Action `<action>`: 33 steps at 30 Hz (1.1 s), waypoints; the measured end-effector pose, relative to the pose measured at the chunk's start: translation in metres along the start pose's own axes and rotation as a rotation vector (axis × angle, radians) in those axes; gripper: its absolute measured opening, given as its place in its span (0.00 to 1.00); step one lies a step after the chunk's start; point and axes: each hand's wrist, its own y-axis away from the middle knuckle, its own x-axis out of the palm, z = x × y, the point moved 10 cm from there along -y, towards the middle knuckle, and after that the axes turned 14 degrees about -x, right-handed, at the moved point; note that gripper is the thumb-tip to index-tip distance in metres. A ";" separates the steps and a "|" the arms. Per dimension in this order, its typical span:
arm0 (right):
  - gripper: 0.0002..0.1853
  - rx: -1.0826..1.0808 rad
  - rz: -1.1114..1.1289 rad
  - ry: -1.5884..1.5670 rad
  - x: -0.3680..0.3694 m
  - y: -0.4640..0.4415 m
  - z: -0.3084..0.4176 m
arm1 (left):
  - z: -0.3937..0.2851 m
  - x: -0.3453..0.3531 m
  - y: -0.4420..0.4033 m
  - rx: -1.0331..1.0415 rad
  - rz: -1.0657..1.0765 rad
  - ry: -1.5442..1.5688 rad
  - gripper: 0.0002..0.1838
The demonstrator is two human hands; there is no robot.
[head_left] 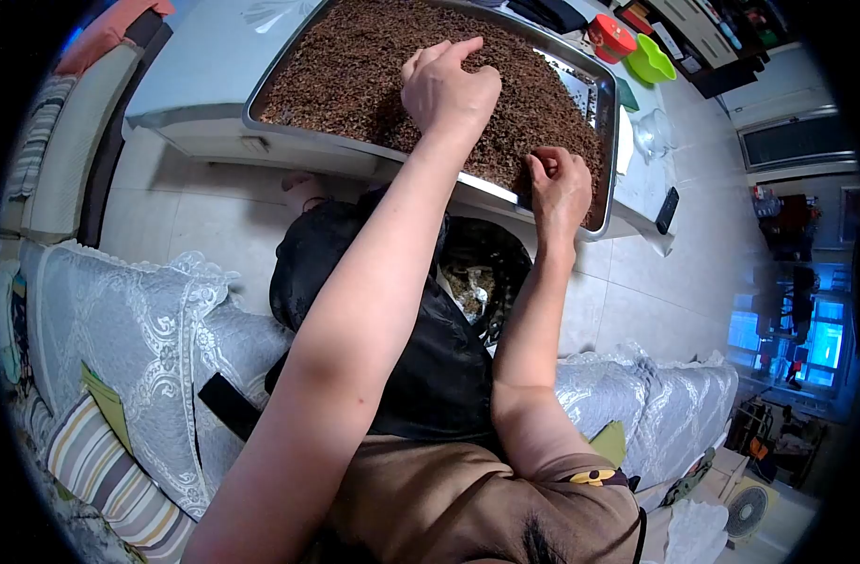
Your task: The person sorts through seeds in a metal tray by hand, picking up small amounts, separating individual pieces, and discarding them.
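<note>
A bare left hand (452, 89) and right hand (559, 193) are bending over small brown granules (345, 75) filling a rectangular silver metal tray (255, 106), cropped above; hidden palms are leaving both grips unclear.

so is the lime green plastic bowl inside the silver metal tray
No, the bowl sits outside the tray, beside a round red tub.

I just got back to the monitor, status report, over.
Left hand over brown bits, grip hidden. Right hand at metal tray's near side, fingertips drawn together. Bits covering most of tray. No obstruction visible around hands.
</note>
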 end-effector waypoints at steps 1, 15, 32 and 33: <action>0.07 -0.021 -0.010 0.008 0.002 -0.001 0.002 | -0.002 -0.002 0.002 0.002 -0.002 -0.004 0.19; 0.11 0.650 -0.219 -1.150 0.033 0.020 -0.046 | 0.017 0.099 0.048 -0.145 0.793 0.169 0.11; 0.09 0.633 -0.290 -1.555 0.038 0.009 -0.021 | 0.022 0.116 0.080 -0.575 1.153 0.617 0.12; 0.10 0.612 -0.275 -1.535 0.034 0.007 -0.020 | 0.021 0.116 0.080 -0.564 1.160 0.625 0.12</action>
